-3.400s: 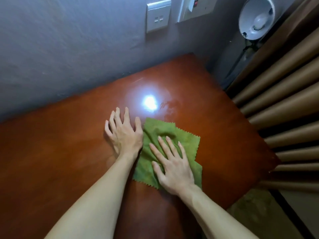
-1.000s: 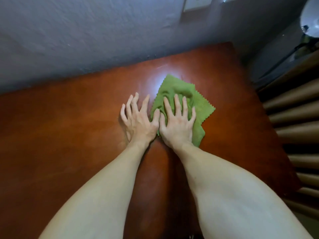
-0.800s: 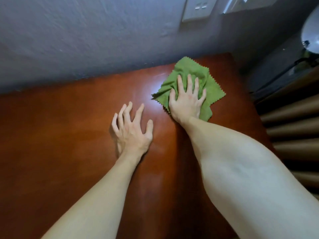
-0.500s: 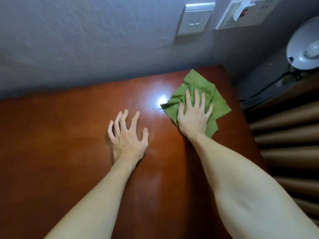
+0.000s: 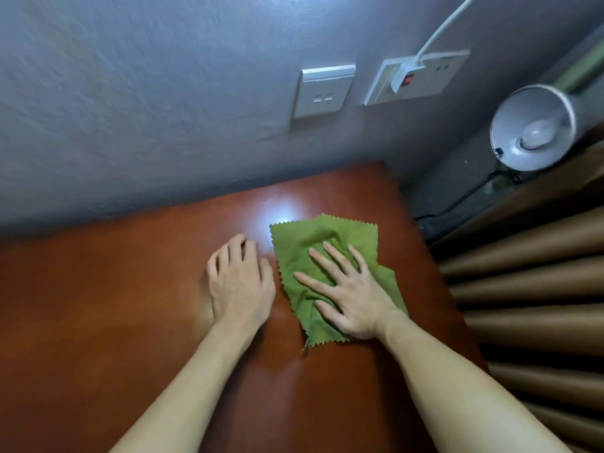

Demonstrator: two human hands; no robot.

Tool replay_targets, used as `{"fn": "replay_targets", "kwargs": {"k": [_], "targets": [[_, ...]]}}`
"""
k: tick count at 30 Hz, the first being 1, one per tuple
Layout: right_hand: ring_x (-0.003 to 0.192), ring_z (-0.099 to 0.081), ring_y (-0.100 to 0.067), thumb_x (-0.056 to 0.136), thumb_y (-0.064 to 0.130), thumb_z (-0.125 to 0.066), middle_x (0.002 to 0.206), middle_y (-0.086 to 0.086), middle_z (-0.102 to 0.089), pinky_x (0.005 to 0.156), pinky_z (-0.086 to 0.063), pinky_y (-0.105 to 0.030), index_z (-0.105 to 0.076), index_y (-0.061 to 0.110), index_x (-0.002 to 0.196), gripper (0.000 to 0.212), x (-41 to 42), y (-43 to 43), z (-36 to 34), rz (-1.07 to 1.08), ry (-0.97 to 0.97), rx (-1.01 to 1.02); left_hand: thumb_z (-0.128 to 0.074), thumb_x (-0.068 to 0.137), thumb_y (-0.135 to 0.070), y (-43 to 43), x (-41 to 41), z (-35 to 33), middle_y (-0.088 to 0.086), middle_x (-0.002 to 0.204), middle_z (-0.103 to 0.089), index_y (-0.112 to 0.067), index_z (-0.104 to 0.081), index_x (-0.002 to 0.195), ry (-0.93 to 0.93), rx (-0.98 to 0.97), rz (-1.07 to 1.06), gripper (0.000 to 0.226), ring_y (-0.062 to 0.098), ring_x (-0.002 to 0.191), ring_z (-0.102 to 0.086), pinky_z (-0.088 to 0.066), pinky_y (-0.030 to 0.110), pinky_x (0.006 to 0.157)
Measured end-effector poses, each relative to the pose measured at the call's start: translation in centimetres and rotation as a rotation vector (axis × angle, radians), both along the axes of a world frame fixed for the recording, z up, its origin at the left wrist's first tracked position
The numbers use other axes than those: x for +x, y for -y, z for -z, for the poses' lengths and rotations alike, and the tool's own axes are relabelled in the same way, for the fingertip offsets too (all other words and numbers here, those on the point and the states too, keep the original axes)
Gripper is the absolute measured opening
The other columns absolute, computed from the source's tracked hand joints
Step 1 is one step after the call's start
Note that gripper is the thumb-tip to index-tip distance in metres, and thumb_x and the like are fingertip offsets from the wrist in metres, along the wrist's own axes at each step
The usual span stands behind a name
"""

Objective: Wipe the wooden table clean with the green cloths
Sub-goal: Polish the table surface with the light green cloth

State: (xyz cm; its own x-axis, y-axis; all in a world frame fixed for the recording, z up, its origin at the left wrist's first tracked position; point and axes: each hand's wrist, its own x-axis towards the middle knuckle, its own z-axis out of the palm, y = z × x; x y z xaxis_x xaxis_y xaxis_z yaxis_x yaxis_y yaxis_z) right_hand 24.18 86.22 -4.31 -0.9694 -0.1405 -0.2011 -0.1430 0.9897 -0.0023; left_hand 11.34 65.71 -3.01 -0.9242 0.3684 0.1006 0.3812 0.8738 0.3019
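Glossy wooden table (image 5: 114,322); matt, wrinkled green cloth (image 5: 294,253).

We see a dim, cool picture. One white glare shines on the table (image 5: 108,308) close to the wall (image 5: 147,109). The lamp (image 5: 532,129) looks unlit. Soft shadow lies beside the left hand (image 5: 240,282). The wall is smeared with blur; the edges bend.

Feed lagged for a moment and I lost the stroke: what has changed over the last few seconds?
The right hand, flat on the green cloth, has dragged it back from the far right corner of the table toward the person. The left hand now lies closer to the cloth's left edge. Unchanged: left hand on bare wood, holding nothing; one cloth in use.
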Motion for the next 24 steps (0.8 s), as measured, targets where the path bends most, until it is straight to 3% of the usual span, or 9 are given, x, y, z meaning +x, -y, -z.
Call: {"fn": "replay_targets", "kwargs": {"k": [3,6,8,12,14,18,24], "targets": [[0.161,-0.003,-0.027,0.104,0.057,-0.029,0.175,-0.001,-0.008,0.126,-0.008,-0.061,-0.015,0.047,0.163,0.062,-6.1,-5.2,0.8,0.029,-0.060,0.006,-0.044,0.100,-0.041,-4.9,-0.4,1.2,0.004,0.154,-0.054,-0.021,-0.060,0.142,0.047,0.088,-0.022,0.049,0.025,0.142,-0.045,-0.027,0.046,0.121],[0.161,-0.005,-0.023,0.103,0.061,-0.026,0.174,0.002,-0.012,0.123,-0.012,-0.064,-0.018,0.049,0.162,0.060,-11.5,-9.5,1.5,0.316,-0.111,-0.031,-0.045,0.101,-0.048,-6.1,-0.3,2.8,0.006,0.162,-0.045,-0.025,-0.051,0.154,-0.046,0.010,-0.033,0.057,0.025,0.150,-0.037,-0.022,0.050,0.125],[0.161,-0.003,-0.024,0.104,0.063,-0.024,0.174,0.000,-0.011,0.124,-0.005,-0.064,-0.017,0.050,0.161,0.060,-13.5,-11.5,1.4,0.525,-0.093,-0.063,-0.044,0.102,-0.049,-6.0,-0.3,3.0,0.006,0.164,-0.042,-0.026,-0.047,0.157,-0.061,-0.013,-0.028,0.059,0.023,0.153,-0.033,-0.020,0.050,0.126],[0.160,-0.003,-0.030,0.104,0.057,-0.023,0.174,-0.010,-0.010,0.125,-0.004,-0.064,-0.019,0.037,0.165,0.064,-10.1,-9.5,1.5,0.862,-0.155,-0.046,-0.043,0.102,-0.050,-6.2,-0.2,2.2,0.004,0.166,-0.040,-0.027,-0.047,0.157,-0.031,-0.020,-0.047,0.060,0.021,0.154,-0.031,-0.019,0.048,0.127],[0.160,-0.006,-0.031,0.103,0.055,-0.025,0.173,-0.015,-0.013,0.126,-0.009,-0.060,-0.020,0.032,0.165,0.066,-5.9,-6.1,1.1,0.898,-0.194,-0.050,-0.042,0.101,-0.050,-6.1,-0.1,1.5,0.004,0.166,-0.040,-0.027,-0.048,0.156,-0.010,-0.023,-0.048,0.060,0.021,0.154,-0.031,-0.019,0.048,0.127],[0.160,0.003,-0.031,0.102,0.058,-0.023,0.174,-0.013,-0.001,0.127,-0.006,-0.058,-0.010,0.041,0.165,0.066,-1.1,-2.5,0.7,0.838,-0.079,-0.057,-0.041,0.103,-0.050,-6.2,0.0,1.4,0.004,0.167,-0.039,-0.027,-0.048,0.157,0.031,-0.036,-0.053,0.060,0.021,0.155,-0.031,-0.020,0.049,0.128],[0.160,0.001,-0.031,0.103,0.064,-0.021,0.174,-0.011,-0.006,0.127,-0.002,-0.059,-0.016,0.044,0.163,0.064,-11.1,-10.6,1.2,0.771,-0.115,-0.050,-0.041,0.103,-0.050,-6.1,-0.2,2.5,0.004,0.167,-0.038,-0.028,-0.045,0.158,-0.022,-0.039,-0.060,0.060,0.021,0.156,-0.029,-0.018,0.048,0.128]]}}
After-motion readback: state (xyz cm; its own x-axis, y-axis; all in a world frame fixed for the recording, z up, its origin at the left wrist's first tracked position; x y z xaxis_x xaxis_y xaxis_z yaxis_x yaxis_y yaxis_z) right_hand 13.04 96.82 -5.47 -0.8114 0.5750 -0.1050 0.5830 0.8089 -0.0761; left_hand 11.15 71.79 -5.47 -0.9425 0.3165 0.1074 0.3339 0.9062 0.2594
